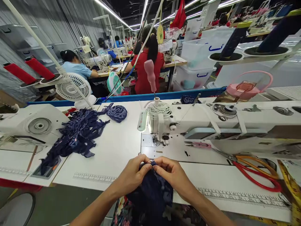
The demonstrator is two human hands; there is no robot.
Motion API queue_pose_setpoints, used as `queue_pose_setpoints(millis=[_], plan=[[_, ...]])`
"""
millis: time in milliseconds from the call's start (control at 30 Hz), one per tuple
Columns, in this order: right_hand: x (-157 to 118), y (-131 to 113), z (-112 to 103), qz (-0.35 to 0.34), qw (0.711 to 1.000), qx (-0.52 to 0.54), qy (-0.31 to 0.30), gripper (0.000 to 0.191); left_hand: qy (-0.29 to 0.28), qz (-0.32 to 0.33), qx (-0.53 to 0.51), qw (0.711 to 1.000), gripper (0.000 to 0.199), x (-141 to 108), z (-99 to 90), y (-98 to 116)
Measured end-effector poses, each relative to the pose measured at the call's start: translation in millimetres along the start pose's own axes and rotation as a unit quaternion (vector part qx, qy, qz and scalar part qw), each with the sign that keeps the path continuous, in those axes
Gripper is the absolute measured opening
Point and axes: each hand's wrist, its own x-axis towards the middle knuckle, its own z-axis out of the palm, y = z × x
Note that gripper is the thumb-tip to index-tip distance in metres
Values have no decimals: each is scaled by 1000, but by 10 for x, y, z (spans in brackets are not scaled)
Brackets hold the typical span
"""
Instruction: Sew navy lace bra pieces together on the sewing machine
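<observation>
Your navy fabric hangs past the front edge of the desk; its weight could drag the gripped edge askew. Your left hand and right hand pinch that edge near the sewing machine, and a slack pinch could let it slip. Cloth swept rightward could snag on the large scissors or smaller pink snips. Beyond, a translucent storage bin shows blurred turquoise and pinkish contents; the pink-lidded jug seemingly holds brownish liquid.
</observation>
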Motion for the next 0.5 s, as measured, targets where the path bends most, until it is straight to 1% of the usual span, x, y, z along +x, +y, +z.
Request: queue_pose_setpoints(millis=[133,233,300,400,500], plan=[[-29,19,-9,5,1000,-2,13,28,-4,-14,-2,1000,20,-8,12,-5],[-40,53,0,-1,1000,4,19,28,0,-27,-5,1000,21,-22,30,20],[-52,71,14,-11,999,-8,33,27,2,-29,-12,1000,21,-30,57,30],[-77,87,46,-48,994,-65,71,25,12,-31,-36,999,22,-39,112,3],[-86,79,102,-127,975,-153,100,18,48,-29,-78,995,17,-66,151,-104]])
